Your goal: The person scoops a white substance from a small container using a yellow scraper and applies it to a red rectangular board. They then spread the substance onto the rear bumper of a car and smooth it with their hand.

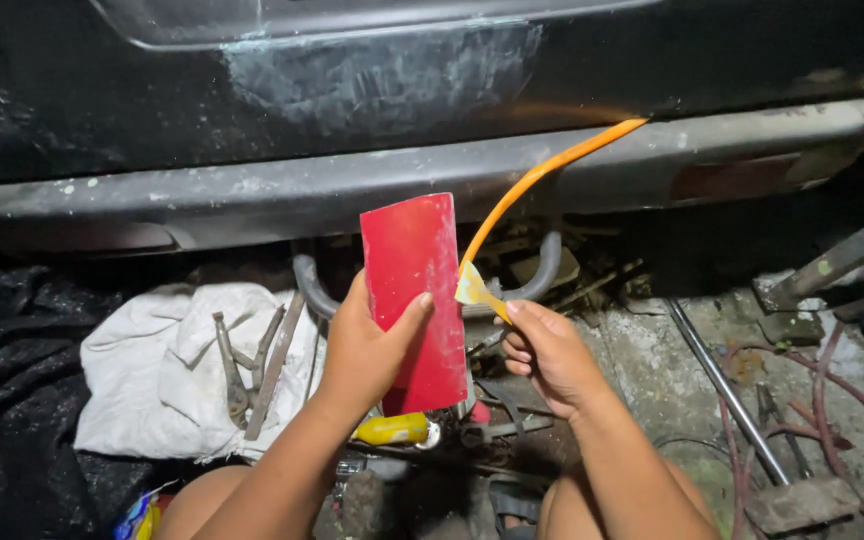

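Two hands busy: red spreader (414, 300) gripped by left hand (362, 350), orange strip (542, 180) pinched in right hand (550, 355); steady pulling seems needed.

Car repair workshop: sanded, scuffed dark car body panel (382, 90) filled frame top; pliers (235, 370) on white rag (152, 370), screwdriver (392, 430), loose metal rods (727, 390) littered dirty concrete floor (652, 370).

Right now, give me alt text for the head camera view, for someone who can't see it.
The left hand holds a red card upright while the right hand pinches a yellow strip that curves up to a dark car body. Pliers lie on a white cloth below.
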